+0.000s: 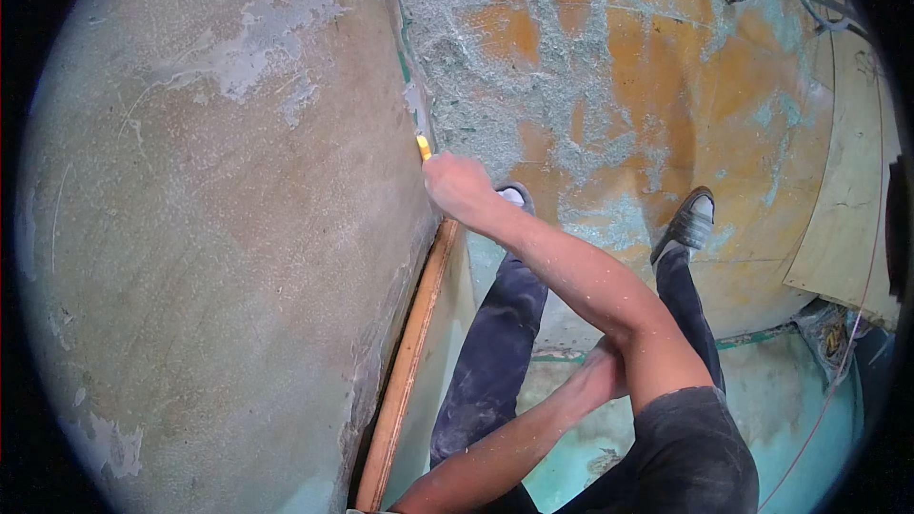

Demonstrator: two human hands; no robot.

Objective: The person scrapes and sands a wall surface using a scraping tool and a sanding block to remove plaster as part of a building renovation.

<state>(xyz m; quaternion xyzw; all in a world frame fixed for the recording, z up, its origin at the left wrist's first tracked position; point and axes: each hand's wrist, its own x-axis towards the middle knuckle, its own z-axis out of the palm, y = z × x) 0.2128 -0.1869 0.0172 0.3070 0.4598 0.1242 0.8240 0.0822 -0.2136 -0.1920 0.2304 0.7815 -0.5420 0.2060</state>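
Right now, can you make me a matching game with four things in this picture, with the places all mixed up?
Things:
1. small yellow object
2. wooden strip
3. left hand
4. right shoe

Places:
A. near the right elbow, partly hidden
B. on the orange-patched floor
C. poking out of the right hand
D. long and slanting, beside the big brownish surface

Right pairs: 1-C, 2-D, 3-A, 4-B.
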